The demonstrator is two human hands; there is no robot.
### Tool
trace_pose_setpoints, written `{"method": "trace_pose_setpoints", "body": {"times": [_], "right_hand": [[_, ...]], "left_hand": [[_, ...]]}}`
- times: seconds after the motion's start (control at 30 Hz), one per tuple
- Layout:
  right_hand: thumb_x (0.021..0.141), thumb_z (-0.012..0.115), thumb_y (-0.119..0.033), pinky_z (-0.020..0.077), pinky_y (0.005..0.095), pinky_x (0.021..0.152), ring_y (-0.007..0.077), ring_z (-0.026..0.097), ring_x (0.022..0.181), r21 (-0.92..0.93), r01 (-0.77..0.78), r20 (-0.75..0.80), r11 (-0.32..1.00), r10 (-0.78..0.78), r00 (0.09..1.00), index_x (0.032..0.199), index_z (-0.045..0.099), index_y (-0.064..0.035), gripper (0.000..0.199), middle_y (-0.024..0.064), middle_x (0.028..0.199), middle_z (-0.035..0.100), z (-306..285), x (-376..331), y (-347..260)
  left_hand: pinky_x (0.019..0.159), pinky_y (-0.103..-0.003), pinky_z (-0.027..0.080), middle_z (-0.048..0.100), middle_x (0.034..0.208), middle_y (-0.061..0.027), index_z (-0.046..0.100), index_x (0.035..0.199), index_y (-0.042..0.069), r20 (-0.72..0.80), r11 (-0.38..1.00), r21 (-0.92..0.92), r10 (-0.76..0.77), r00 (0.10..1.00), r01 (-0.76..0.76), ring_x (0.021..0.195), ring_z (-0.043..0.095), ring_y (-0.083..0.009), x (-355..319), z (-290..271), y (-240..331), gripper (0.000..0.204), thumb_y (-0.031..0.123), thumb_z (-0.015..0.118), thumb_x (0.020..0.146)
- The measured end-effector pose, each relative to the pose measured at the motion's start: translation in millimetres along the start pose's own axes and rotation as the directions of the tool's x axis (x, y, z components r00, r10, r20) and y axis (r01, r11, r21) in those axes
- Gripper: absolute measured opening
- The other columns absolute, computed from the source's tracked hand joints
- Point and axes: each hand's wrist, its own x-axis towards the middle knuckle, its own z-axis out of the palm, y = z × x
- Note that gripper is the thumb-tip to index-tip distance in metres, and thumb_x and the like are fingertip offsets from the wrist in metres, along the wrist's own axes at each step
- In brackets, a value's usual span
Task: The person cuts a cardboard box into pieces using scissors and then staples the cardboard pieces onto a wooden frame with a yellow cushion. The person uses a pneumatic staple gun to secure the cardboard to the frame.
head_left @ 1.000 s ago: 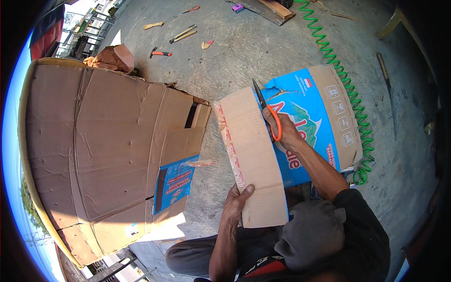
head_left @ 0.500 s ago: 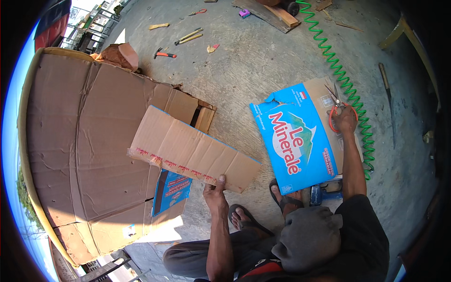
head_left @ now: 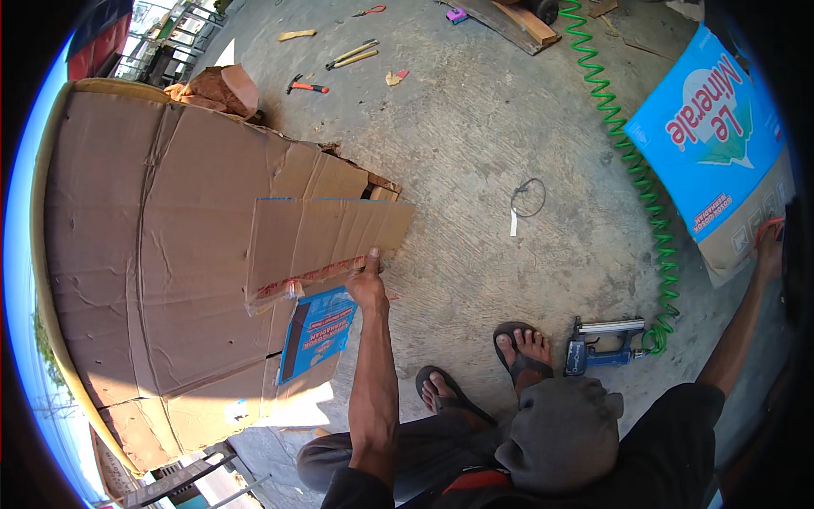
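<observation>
At the left, my left hand [head_left: 368, 282] pinches the lower edge of a brown cardboard strip [head_left: 326, 233] with red-printed tape along it. The strip overlaps a large cardboard-covered panel [head_left: 208, 220] with a curved, pale rim. Just below the strip, a small blue printed cardboard piece [head_left: 318, 332] lies against that panel. Far out to the right, my right hand [head_left: 769, 256] is closed around orange-handled scissors [head_left: 770, 226], their blades hidden. It is also at the edge of a blue and brown cardboard sheet [head_left: 704, 127], tilted beside the green hose; its grip on the sheet is partly hidden.
A blue nail gun [head_left: 598, 352] lies by my right foot, joined to a coiled green air hose [head_left: 640, 182]. A thin dark loop with a white tag [head_left: 527, 199] rests mid-floor. Farther off lie a hammer [head_left: 307, 86], pincers [head_left: 352, 55] and wooden boards [head_left: 509, 25].
My right hand has swung far right, carrying the blue sheet and scissors off the floor near my feet, uncovering the nail gun and loop. My left hand has moved the strip up against the panel.
</observation>
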Motion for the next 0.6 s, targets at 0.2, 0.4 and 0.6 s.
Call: {"method": "trace_pose_setpoints", "body": {"times": [0.2, 0.4, 0.6], "right_hand": [[0.091, 0.070, -0.025, 0.0513, 0.0453, 0.091, 0.0415, 0.063, 0.109, -0.067, 0.387, 0.095, 0.920, -0.380, 0.920, 0.127, 0.058, 0.0031, 0.047, 0.0254, 0.115, 0.066, -14.6, -105.3, 27.9], [0.085, 0.069, -0.005, 0.0470, 0.0458, 0.092, 0.0409, 0.057, 0.107, 0.204, 0.350, 0.346, 0.914, -0.402, 0.848, 0.123, 0.055, 0.0031, 0.041, 0.0223, 0.116, 0.059, -105.2, -254.2, -124.0], [0.076, 0.061, 0.002, 0.0487, 0.0484, 0.087, 0.0405, 0.059, 0.102, 0.746, 0.253, 0.627, 0.616, -0.778, 0.045, 0.126, 0.056, -0.0037, 0.051, 0.0195, 0.106, 0.060, -181.0, -329.2, -151.8]], "left_hand": [[0.062, -0.033, 0.059, 0.071, 0.091, -0.0123, 0.069, 0.098, -0.009, -0.088, 0.990, 0.076, 0.122, 0.989, -0.115, 0.077, 0.067, -0.0186, 53.8, 21.7, -8.9, 0.024, 0.011, 0.078, 0.088], [0.062, -0.035, 0.058, 0.073, 0.085, -0.0149, 0.071, 0.092, -0.011, -0.194, 0.945, 0.320, 0.129, 0.972, -0.062, 0.073, 0.070, -0.0211, 54.6, 39.8, -7.7, 0.030, 0.018, 0.079, 0.088], [0.063, -0.039, 0.054, 0.074, 0.081, -0.0196, 0.074, 0.090, -0.011, -0.284, 0.887, 0.455, 0.227, 0.932, -0.077, 0.070, 0.072, -0.0256, 65.9, 36.0, -28.6, 0.035, 0.024, 0.080, 0.087]]}}
